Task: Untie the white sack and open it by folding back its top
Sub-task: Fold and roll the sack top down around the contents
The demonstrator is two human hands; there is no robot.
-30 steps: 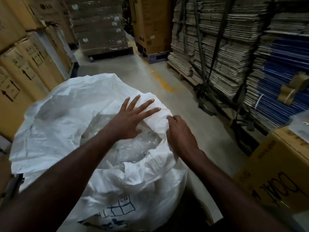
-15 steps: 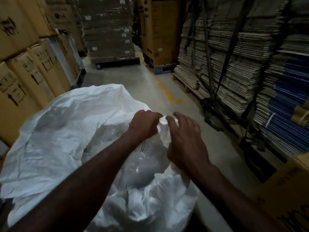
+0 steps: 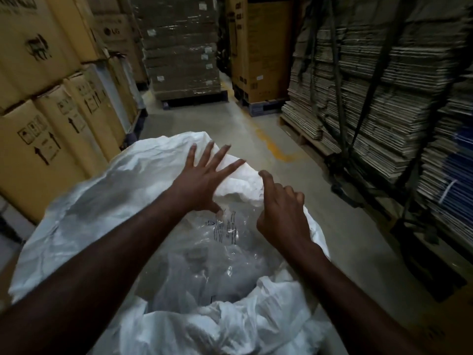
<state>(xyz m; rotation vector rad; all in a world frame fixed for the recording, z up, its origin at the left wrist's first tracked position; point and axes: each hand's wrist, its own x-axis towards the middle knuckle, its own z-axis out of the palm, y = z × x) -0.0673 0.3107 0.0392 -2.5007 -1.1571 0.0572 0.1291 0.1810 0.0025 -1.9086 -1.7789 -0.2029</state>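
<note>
The white sack (image 3: 102,213) stands in front of me, its mouth wide open and its top rim rolled outward. Clear plastic packets (image 3: 217,252) with printed text fill the inside. My left hand (image 3: 202,183) lies flat on the far rim with its fingers spread apart and the thumb at the inner edge. My right hand (image 3: 281,213) sits on the right part of the rim, index finger stretched against the fold and the other fingers curled over the fabric. No tie or string is visible.
Stacked cardboard boxes (image 3: 51,137) line the left side. Strapped piles of flattened cardboard (image 3: 371,98) stand on the right. A wrapped pallet (image 3: 184,60) and a tall box (image 3: 258,47) close the far end of the concrete aisle (image 3: 332,239).
Half a second ago both hands pinched the far rim together. Now my left hand has spread flat on the rim, the right has moved right, and the mouth is wider.
</note>
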